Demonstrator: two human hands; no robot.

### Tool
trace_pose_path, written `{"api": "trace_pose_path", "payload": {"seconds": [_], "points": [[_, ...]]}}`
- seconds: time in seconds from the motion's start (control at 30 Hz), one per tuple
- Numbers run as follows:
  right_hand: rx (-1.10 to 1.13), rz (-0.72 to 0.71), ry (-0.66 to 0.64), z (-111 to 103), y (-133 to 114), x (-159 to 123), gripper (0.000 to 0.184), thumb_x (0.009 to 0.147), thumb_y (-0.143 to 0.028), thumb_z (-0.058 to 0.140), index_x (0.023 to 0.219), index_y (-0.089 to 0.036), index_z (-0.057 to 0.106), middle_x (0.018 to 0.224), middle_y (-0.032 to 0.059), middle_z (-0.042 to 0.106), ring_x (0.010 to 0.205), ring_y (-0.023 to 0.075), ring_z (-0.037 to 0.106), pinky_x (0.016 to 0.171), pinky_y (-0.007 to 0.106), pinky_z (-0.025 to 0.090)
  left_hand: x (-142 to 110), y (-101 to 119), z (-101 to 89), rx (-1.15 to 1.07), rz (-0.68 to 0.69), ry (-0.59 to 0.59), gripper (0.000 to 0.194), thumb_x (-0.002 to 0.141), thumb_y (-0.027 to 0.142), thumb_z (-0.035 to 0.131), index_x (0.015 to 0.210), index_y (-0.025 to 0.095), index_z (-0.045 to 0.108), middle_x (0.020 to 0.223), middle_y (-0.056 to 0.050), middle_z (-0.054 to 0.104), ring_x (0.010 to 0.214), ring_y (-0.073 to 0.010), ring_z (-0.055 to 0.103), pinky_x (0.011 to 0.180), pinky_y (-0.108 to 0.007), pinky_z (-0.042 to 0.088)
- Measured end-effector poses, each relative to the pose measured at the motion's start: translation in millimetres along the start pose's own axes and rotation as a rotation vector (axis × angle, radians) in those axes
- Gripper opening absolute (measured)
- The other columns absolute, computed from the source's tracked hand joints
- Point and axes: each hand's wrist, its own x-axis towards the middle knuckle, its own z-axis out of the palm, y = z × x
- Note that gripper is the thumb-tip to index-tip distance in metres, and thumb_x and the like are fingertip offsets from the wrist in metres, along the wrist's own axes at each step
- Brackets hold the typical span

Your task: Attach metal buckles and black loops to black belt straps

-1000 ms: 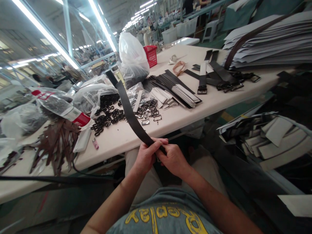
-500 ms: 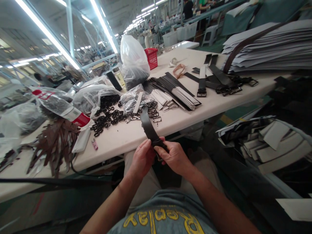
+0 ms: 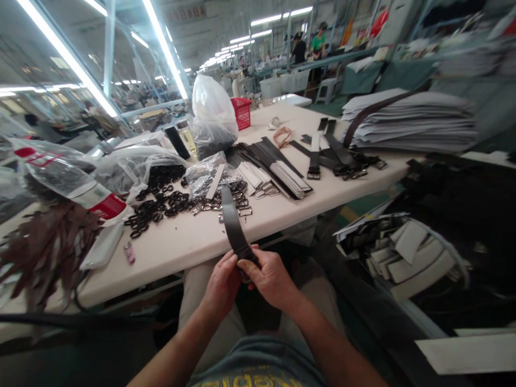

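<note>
A short black belt strap (image 3: 233,223) is held between both hands just off the table's front edge, its free end curving up and away. My left hand (image 3: 222,279) pinches its near part from the left. My right hand (image 3: 269,273) grips the same part from the right, thumb on top. A metal buckle seems to sit at the near end, mostly hidden by the fingers. On the table beyond lie loose metal buckles (image 3: 243,211), black ring-shaped loops (image 3: 173,204) and a fanned stack of black straps with pale undersides (image 3: 288,177).
Finished-looking straps with buckles (image 3: 314,169) lie right of the stack. Plastic bags (image 3: 212,115), a red basket (image 3: 242,115), a bottle (image 3: 80,185), brown strips (image 3: 44,252) and pink thread snips (image 3: 129,252) share the table (image 3: 169,258). Right stands an open sack of strips (image 3: 415,258).
The head view has turned right and tilted up, so the table things appear further left and lower. Both hands keep the same grip on the belt strap.
</note>
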Motion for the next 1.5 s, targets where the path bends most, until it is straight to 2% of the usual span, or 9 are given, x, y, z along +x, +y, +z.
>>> {"api": "trace_pose_path", "payload": {"seconds": [0.2,0.33,0.43,0.57,0.7,0.83,1.17,1.33,1.5], "points": [[-0.389,-0.102,-0.012,-17,-16,13,0.029,0.095,-0.043,0.055,0.085,-0.018,0.065,0.074,0.0054,0.070,0.065,0.0180,0.065,0.060,0.024,0.046,14,-7,-16.6,0.033,0.080,0.028,0.038,0.083,0.034,0.069,0.117,0.017,0.070,0.118,-0.011,0.071,0.107,-0.0276,0.065,0.084,-0.032,0.055],[-0.523,-0.155,0.059,-50,-39,35,0.032,0.095,-0.045,0.052,0.081,-0.019,0.063,0.073,0.0053,0.069,0.067,0.0190,0.065,0.060,0.025,0.045,17,-23,-37.0,0.134,-0.028,-0.244,0.049,0.082,0.047,0.070,0.124,0.021,0.066,0.127,-0.013,0.066,0.116,-0.0311,0.061,0.098,-0.040,0.048],[-0.409,-0.116,0.084,-90,-50,60,0.035,0.095,-0.049,0.051,0.081,-0.019,0.061,0.067,0.0023,0.067,0.057,0.0151,0.063,0.054,0.022,0.047,14,-39,-53.7,0.339,-0.249,-0.493,0.054,0.083,0.054,0.065,0.125,0.020,0.066,0.129,-0.015,0.065,0.117,-0.0330,0.060,0.101,-0.045,0.045],[-0.289,0.040,0.278,-162,-42,104,0.039,0.084,-0.056,0.064,0.080,-0.017,0.063,0.065,0.0018,0.066,0.051,0.0144,0.062,0.048,0.024,0.051,14,-56,-63.9,0.505,-0.399,-0.619,0.058,0.077,0.055,0.071,0.123,0.021,0.067,0.126,-0.011,0.067,0.120,-0.0327,0.058,0.103,-0.045,0.042],[-0.317,0.144,0.542,-233,-17,139,0.038,0.084,-0.052,0.064,0.072,-0.016,0.060,0.060,0.0047,0.064,0.045,0.0158,0.060,0.045,0.028,0.051,19,-64,-61.0,0.502,-0.374,-0.642,0.059,0.075,0.055,0.072,0.121,0.019,0.067,0.123,-0.011,0.068,0.117,-0.0307,0.059,0.099,-0.040,0.044],[-0.357,0.168,0.599,-273,-8,154,0.036,0.084,-0.049,0.062,0.068,-0.016,0.059,0.057,0.0064,0.064,0.043,0.0165,0.059,0.040,0.028,0.049,22,-70,-59.5,0.574,-0.336,-0.618,0.057,0.074,0.054,0.071,0.119,0.018,0.068,0.113,-0.009,0.070,0.108,-0.0283,0.062,0.093,-0.036,0.046],[-0.553,0.024,0.601,-303,-46,215,0.030,0.091,-0.045,0.054,0.088,-0.017,0.064,0.083,0.0096,0.073,0.066,0.0191,0.070,0.061,0.030,0.058,31,-96,-66.9,0.735,-0.319,-0.478,0.039,0.068,0.044,0.073,0.105,0.030,0.075,0.099,0.000,0.073,0.099,-0.0315,0.063,0.087,-0.039,0.047],[-0.813,0.223,0.578,-305,-16,219,0.029,0.085,-0.041,0.063,0.084,-0.013,0.070,0.089,0.0183,0.074,0.083,0.0295,0.072,0.074,0.038,0.055,39,-96,-63.8,0.697,-0.325,-0.522,0.024,0.074,0.041,0.075,0.097,0.034,0.074,0.098,0.006,0.073,0.101,-0.0277,0.064,0.088,-0.038,0.047],[-1.026,0.280,0.487,-259,26,222,0.039,0.084,-0.041,0.065,0.111,-0.014,0.070,0.120,0.0220,0.068,0.116,0.0333,0.061,0.093,0.040,0.044,31,-93,-57.0,0.670,-0.330,-0.532,0.031,0.093,0.039,0.060,0.114,0.017,0.064,0.120,-0.006,0.063,0.106,-0.0266,0.062,0.089,-0.041,0.054]]}}
